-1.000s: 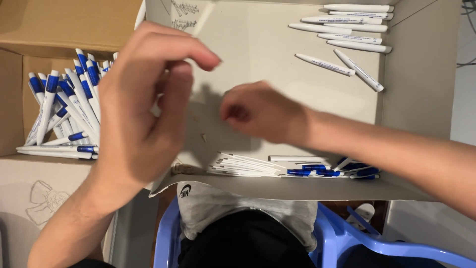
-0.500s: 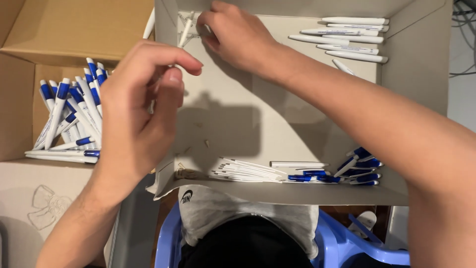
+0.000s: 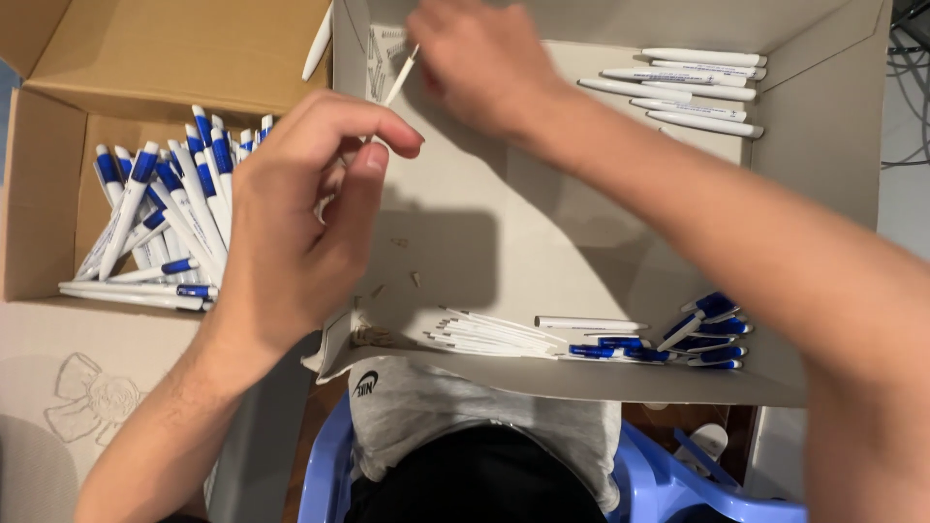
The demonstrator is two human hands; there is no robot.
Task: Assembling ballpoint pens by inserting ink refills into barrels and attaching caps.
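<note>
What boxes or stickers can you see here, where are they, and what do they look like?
Brown cardboard box: on the left, flaps open, holding white pens with blue ends.
Grey cardboard tray: centre and right, wide and shallow, with white pen barrels at its far right and blue caps near its front edge.
Pale sheet with a bow drawing: bottom left, flat, faint line art.
No screens or signs show.

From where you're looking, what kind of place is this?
Probably an informal pen-assembly spot, maybe at home: an open brown cardboard box of finished white-and-blue pens, a grey cardboard tray holding loose white barrels and blue clip parts, and a blue plastic chair.
</note>
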